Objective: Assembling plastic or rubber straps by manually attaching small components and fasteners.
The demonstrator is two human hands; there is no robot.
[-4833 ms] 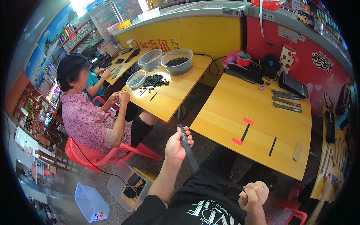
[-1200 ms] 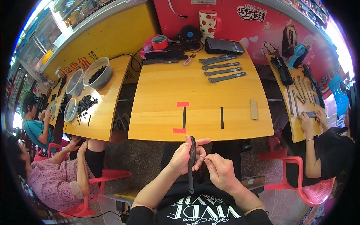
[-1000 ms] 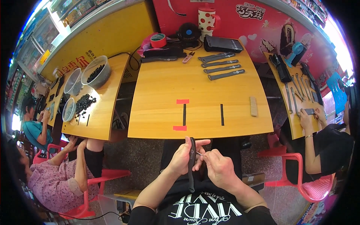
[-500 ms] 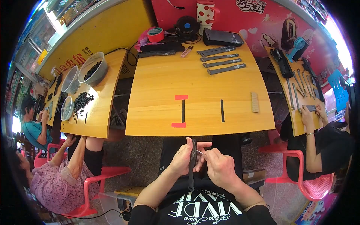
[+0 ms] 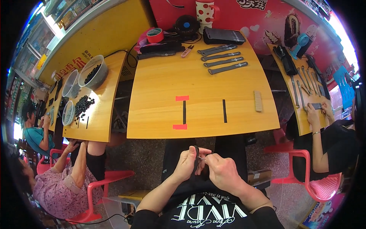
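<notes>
Over my lap, just below the table's front edge, my left hand (image 5: 185, 165) is closed on a dark grey strap (image 5: 196, 159), seen nearly edge-on. Close beside it, my right hand (image 5: 222, 170) pinches a thin, shiny metal tool (image 5: 202, 157). Its tip meets the strap near my left fingers; the exact kind of tool is too small to make out. On the wooden table (image 5: 156, 95) lie several similar grey straps (image 5: 228, 68) at the far right, in a loose row.
Red tape strips (image 5: 182, 98) and black lines (image 5: 224, 110) mark the table, with a beige ribbed block (image 5: 258, 101) at right. Snips (image 5: 187, 51), a tape roll (image 5: 155, 35), a fan (image 5: 187, 26) and a spotted mug (image 5: 206, 15) stand far back. Co-workers sit at both sides.
The strap has turned or folded in my left hand: its hanging lower end no longer shows. Both hands have shifted slightly downward, and the right still pinches the metal tool.
</notes>
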